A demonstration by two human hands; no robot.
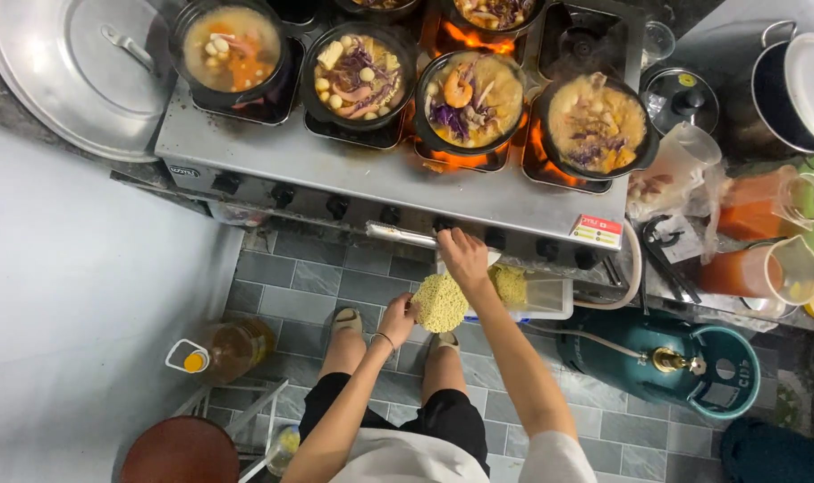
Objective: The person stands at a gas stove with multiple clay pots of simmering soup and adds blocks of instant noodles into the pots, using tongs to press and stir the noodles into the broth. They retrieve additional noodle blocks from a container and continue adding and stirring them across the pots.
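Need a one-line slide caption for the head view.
Left hand holds a dried noodle block; right hand reaches at the stove's front edge, below flaming clay pots.

I see four black pots of bubbling stew over flames on a steel stove up top, big metal lid upper left, oil bottle lower left, teal gas cylinder lower right, orange sauce jugs far right.

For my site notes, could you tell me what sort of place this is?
Probably a small food-stall kitchen: a multi-burner stove heats several clay pots, fed by a green gas cylinder on the tiled floor.
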